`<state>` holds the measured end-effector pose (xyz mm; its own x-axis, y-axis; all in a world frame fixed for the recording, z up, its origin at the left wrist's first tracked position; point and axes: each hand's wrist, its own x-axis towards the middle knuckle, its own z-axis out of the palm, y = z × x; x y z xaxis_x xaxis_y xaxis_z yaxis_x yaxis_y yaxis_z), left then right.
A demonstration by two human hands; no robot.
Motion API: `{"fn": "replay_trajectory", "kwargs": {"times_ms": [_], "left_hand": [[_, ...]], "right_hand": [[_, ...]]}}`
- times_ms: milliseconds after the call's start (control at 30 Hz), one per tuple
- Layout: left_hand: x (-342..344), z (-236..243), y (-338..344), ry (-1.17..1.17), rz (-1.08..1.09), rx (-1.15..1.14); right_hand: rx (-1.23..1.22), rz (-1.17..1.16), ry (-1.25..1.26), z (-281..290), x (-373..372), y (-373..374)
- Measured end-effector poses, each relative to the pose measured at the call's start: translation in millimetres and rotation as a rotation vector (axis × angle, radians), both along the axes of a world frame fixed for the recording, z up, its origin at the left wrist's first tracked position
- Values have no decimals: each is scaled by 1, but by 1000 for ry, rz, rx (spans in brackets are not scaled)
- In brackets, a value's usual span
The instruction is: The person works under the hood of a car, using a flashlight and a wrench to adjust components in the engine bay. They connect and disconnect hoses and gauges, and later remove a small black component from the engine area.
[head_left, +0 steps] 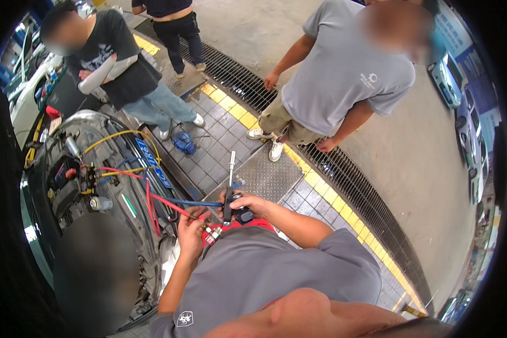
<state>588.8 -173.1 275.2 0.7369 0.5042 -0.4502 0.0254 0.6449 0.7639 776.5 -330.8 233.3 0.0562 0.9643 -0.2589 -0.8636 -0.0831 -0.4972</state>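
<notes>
My left hand (pixel 190 230) is closed on the red hose (pixel 174 206), close to its end. Silver metal fittings (pixel 212 234) hang beside those fingers, in front of my shirt. My right hand (pixel 252 204) grips a black-bodied tool (pixel 227 207) with a slim silver rod (pixel 231 166) pointing away from me. A dark rounded piece (pixel 243 214) shows under the right fingers; its kind is unclear. The blue hose (pixel 194 203) runs up to this hand, its end hidden there. Red, blue and yellow hoses (pixel 114 135) lead back to a manifold block (pixel 88 179) over the engine bay.
An open engine bay (pixel 110 225) lies at my left, with a small can (pixel 101 203) on it. One person (pixel 112 62) stands beyond it with arms folded; another (pixel 338 79) stands ahead. A blurred head (pixel 96 270) is close at lower left. Floor grating (pixel 355 197) runs rightward.
</notes>
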Motion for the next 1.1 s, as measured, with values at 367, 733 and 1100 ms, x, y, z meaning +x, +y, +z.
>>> {"fn": "replay_trajectory", "kwargs": {"times_ms": [367,733,1100], "left_hand": [[71,-29,9,-114,3,-167],[108,-53,62,63,-272,-71],[139,-73,157,82,-511,33]], "right_hand": [[-106,-52,-154,17,28,4],[-261,164,-507,-8,48,83],[-266,111,-283,-3,84,164]]}}
